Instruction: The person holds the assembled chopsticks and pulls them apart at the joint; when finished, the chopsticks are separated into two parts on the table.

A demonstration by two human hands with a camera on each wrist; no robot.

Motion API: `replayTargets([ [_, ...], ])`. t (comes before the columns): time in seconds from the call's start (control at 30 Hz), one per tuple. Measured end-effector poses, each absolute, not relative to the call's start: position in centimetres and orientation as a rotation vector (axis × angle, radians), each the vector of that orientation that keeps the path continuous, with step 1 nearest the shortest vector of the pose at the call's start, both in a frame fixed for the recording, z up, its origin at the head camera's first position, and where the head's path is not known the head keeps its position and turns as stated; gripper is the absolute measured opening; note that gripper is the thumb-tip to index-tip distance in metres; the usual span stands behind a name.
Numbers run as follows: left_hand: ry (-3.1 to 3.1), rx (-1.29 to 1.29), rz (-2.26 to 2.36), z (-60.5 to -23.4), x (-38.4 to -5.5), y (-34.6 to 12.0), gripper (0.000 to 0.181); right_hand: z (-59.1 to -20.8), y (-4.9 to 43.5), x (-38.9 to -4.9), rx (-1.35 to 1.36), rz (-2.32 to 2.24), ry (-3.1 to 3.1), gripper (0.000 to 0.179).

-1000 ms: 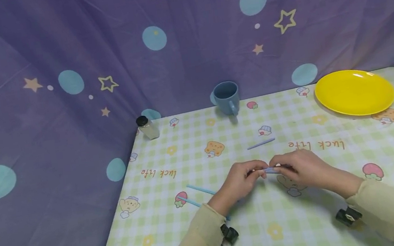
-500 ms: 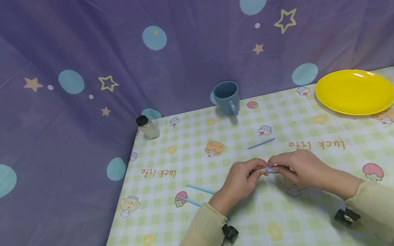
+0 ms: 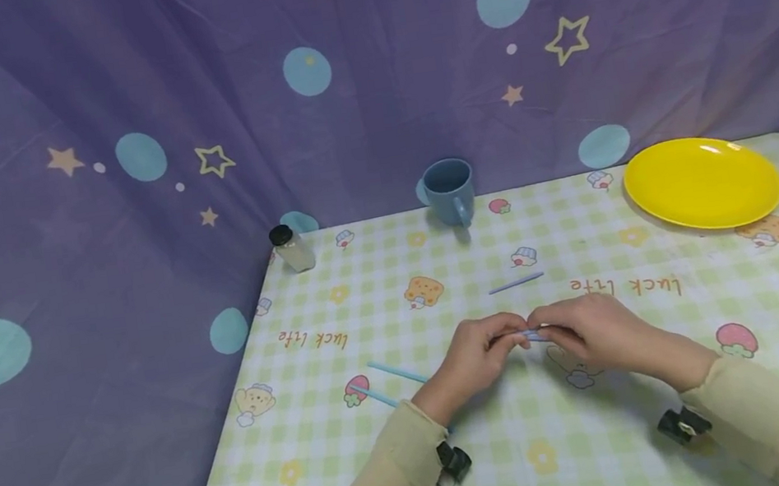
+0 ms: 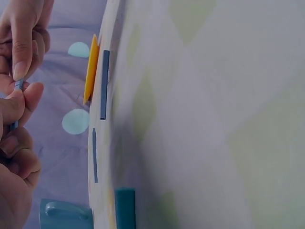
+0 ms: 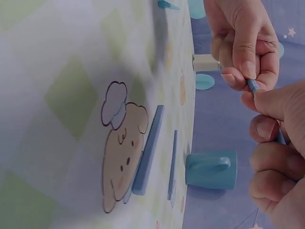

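Observation:
My left hand (image 3: 476,355) and right hand (image 3: 599,330) meet fingertip to fingertip above the table. Between them they pinch a thin blue-purple stick (image 5: 252,85), each with thumb and fingers. Most of the stick is hidden in the fingers; a short piece shows between the hands in the left wrist view. Below the hands, a similar stick (image 5: 148,152) lies on the cloth. Farther back lies another blue-purple stick (image 3: 516,283). Two light blue sticks (image 3: 397,371) lie by my left forearm, which partly covers them.
A blue mug (image 3: 450,193) stands at the back edge. To its left is a small bottle (image 3: 295,252) with a black lid. A yellow plate (image 3: 703,184) sits at the back right. The checked tablecloth (image 3: 517,408) reaches a purple curtain (image 3: 371,113) behind.
The fingertips of my two hands have drawn slightly closer together around the stick. Everything on the table has stayed in place.

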State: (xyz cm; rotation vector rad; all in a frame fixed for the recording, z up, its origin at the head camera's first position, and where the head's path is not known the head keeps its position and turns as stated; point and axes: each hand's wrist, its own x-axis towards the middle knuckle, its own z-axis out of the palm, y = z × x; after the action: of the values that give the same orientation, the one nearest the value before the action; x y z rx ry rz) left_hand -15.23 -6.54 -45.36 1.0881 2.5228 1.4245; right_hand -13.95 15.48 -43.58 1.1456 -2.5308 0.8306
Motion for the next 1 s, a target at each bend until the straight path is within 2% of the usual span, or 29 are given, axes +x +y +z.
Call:
replayTargets([
  [0.2, 2.552, 1.023, 1.44, -45.2, -15.5, -7.4, 0.014, -43.3, 16.2, -14.0, 1.096, 0.834, -2.518, 0.022],
  [0.37, 2.547, 0.993, 1.428, -45.0, -15.8, -8.0, 0.014, -43.5, 16.4, -14.1, 1.006, 0.875, -2.617, 0.006],
  [0.47, 2.557, 0.999, 1.363, -44.9, -16.1, -8.3, 0.013, -43.5, 16.6, -14.2, 0.936, 0.898, -2.711, 0.005],
  [0.63, 2.568, 0.972, 1.242, -44.9, -16.9, -8.8, 0.018, -43.5, 17.7, -14.1, 0.856, 0.966, -2.811, 0.021],
  [0.8, 2.562, 0.881, 1.266, -44.9, -17.5, -9.1, 0.02, -43.9, 18.7, -14.1, 0.909, 0.983, -2.783, 0.035],
  [1.0, 2.609, 0.659, 1.345, -44.8, -18.0, -9.0, 0.014, -44.4, 19.2, -14.2, 0.882, 0.932, -2.709, 0.018],
])
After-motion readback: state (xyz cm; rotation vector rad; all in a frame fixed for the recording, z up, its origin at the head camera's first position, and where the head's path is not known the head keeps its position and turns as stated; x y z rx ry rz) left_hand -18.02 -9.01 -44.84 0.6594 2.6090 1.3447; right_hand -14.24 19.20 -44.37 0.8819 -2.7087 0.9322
